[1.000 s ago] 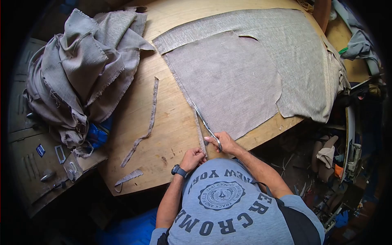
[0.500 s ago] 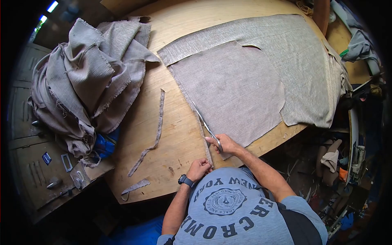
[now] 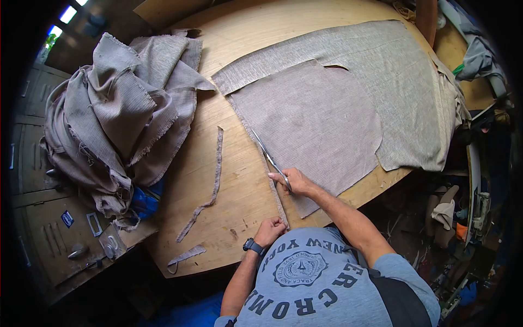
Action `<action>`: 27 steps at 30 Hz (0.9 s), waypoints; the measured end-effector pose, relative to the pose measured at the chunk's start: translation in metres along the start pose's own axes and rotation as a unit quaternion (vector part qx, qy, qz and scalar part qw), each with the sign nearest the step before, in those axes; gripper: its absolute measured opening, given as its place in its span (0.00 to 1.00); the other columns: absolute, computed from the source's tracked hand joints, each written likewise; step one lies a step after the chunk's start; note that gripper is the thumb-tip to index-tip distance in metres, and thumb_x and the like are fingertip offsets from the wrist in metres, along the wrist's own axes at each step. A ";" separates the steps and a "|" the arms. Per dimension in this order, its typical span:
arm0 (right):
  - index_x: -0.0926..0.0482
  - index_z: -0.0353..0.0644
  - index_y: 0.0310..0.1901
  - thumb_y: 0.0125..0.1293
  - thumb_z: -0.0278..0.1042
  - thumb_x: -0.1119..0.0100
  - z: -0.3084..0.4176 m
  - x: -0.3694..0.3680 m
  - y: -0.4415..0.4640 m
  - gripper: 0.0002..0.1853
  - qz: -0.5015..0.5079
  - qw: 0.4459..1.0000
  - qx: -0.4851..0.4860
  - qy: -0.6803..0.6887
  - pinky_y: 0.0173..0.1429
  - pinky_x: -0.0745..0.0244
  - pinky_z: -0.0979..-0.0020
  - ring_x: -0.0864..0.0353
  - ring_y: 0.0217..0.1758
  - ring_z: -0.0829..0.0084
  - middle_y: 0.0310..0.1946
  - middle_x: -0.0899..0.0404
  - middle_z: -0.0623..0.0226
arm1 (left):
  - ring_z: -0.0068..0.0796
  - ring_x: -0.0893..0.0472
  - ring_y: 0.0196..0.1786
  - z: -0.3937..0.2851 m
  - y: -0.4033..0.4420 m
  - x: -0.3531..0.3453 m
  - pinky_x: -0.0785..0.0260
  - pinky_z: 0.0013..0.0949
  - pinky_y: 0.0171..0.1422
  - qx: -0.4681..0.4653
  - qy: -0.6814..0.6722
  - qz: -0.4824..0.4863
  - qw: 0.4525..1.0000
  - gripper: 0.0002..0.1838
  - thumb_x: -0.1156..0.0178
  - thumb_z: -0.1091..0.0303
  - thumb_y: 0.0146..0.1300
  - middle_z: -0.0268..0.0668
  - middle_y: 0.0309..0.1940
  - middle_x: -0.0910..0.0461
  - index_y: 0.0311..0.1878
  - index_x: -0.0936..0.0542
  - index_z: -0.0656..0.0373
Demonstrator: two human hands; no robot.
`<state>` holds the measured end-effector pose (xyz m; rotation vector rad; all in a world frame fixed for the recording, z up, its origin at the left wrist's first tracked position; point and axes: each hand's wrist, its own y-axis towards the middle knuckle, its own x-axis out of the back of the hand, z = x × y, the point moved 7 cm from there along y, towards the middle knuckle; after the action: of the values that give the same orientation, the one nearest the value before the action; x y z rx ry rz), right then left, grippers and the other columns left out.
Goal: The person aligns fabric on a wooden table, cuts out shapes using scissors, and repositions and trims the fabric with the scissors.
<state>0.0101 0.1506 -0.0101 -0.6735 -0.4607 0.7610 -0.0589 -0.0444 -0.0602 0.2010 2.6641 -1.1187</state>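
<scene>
My right hand (image 3: 298, 181) grips a pair of scissors (image 3: 268, 155), its fingers through the handles. The blades lie along the left edge of a greyish-pink fabric panel (image 3: 316, 120), pointing away from me. A narrow frayed strip (image 3: 277, 199) runs down from the blades, apart from the panel at its near end. My left hand (image 3: 270, 232) is closed in a pinch on the strip's near end, close to my shirt. Beneath the panel spreads a larger grey fabric sheet (image 3: 400, 103).
A heap of the same fabric (image 3: 122, 109) rises at the left, beside a blue bag (image 3: 144, 201). Two offcuts, a long strip (image 3: 218, 163) and a short scrap (image 3: 188, 255), lie on the wooden table (image 3: 239, 201). A cabinet (image 3: 41, 218) stands at far left.
My right hand and the scissors have moved a little farther up the panel's left edge. More of the strip hangs apart from the panel. My left hand stays near the strip's end.
</scene>
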 end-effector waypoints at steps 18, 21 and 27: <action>0.27 0.44 0.22 0.66 0.67 0.39 0.024 0.002 0.023 0.31 0.025 0.999 0.018 0.023 0.25 0.29 0.73 0.27 0.19 0.79 0.16 0.27 0.72 | 0.15 0.27 0.27 0.000 0.000 0.002 0.34 0.23 0.31 -0.008 0.020 -0.013 1.000 0.07 0.40 0.70 0.65 0.27 0.24 0.23 0.31 0.22 0.61; 0.27 0.44 0.21 0.65 0.67 0.38 0.022 -0.002 0.025 0.31 0.047 0.989 -0.039 0.137 0.23 0.32 0.73 0.28 0.18 0.78 0.15 0.28 0.71 | 0.14 0.28 0.26 -0.002 -0.001 0.002 0.36 0.23 0.31 -0.015 0.025 -0.012 1.000 0.07 0.40 0.70 0.65 0.26 0.24 0.24 0.31 0.22 0.61; 0.27 0.46 0.25 0.65 0.67 0.38 0.019 0.000 0.034 0.30 0.037 0.994 -0.027 0.097 0.23 0.30 0.73 0.27 0.20 0.80 0.18 0.28 0.74 | 0.13 0.30 0.26 -0.001 0.000 0.003 0.37 0.22 0.30 -0.013 0.050 -0.017 0.999 0.07 0.40 0.70 0.64 0.24 0.23 0.25 0.30 0.22 0.61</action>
<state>-0.0174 0.1765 -0.0201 -0.8100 -0.2806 0.7461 -0.0623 -0.0435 -0.0606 0.2129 2.7788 -1.1120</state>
